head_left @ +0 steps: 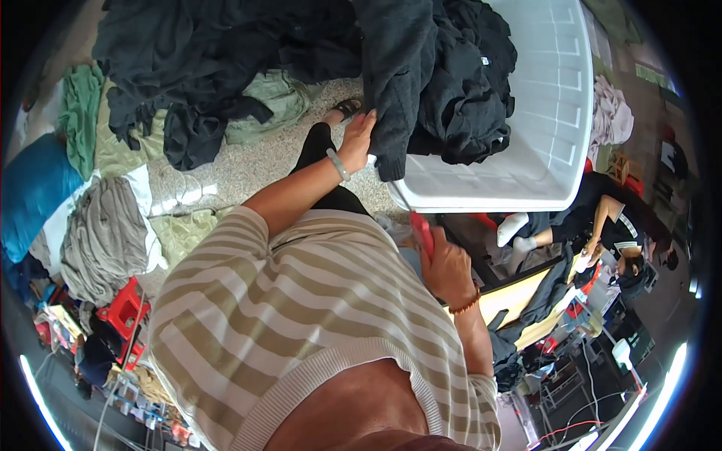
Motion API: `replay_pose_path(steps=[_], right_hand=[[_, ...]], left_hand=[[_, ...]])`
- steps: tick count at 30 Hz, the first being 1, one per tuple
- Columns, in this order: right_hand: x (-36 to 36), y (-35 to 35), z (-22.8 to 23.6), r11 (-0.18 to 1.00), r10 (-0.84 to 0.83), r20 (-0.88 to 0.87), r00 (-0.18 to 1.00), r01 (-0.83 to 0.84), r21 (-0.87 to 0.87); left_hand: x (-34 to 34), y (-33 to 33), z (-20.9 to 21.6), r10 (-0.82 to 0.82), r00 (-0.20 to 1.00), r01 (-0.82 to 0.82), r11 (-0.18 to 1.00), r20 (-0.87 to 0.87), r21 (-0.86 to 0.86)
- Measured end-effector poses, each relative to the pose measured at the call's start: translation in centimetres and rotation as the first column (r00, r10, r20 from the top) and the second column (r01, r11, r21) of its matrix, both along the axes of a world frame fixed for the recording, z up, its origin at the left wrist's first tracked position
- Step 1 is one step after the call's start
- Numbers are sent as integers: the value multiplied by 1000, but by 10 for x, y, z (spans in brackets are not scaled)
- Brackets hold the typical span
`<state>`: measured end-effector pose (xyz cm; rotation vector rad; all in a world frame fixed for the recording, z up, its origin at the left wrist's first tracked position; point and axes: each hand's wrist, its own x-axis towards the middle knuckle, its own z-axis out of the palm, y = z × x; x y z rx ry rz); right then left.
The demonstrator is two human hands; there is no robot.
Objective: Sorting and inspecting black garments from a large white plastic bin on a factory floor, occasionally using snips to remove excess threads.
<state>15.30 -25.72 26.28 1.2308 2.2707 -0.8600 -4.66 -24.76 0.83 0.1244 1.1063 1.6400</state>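
Note:
A dark knit garment (391, 83) drapes over the left side of the white plastic bin, its ribbed cuff hanging down near the bin's corner. My left hand (356, 141), with a pale bangle on the wrist, grips that garment's left edge; some fingertips are hidden behind the cloth. In my right hand (449, 264) is a red-handled tool (423, 231) with a thin dark end that points at the bin's near corner; its exact kind does not show. The white bin (545, 98) holds a heap of dark garments (466, 90).
Dark clothes (226, 37) are piled at the far left, beside a pale green cloth (271, 105). A grey cloth heap (109, 237) and red stool (124, 312) stand at left. On the right, a seated person (602, 225) is near a yellowish tabletop (519, 301).

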Motion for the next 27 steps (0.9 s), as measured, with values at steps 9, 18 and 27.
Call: replay_pose_path(steps=[9, 18, 27], right_hand=[[12, 8, -16, 953, -301, -278, 912, 292, -75], [-11, 58, -20, 925, -349, -385, 855, 381, 8], [-18, 104, -30, 884, -444, -297, 845, 468, 11]], left_hand=[[-45, 10, -6, -450, 890, 391, 837, -74, -383], [-239, 253, 38, -27, 696, -173, 964, -717, -204], [-250, 290, 125, -330, 769, 321, 940, -548, -115]])
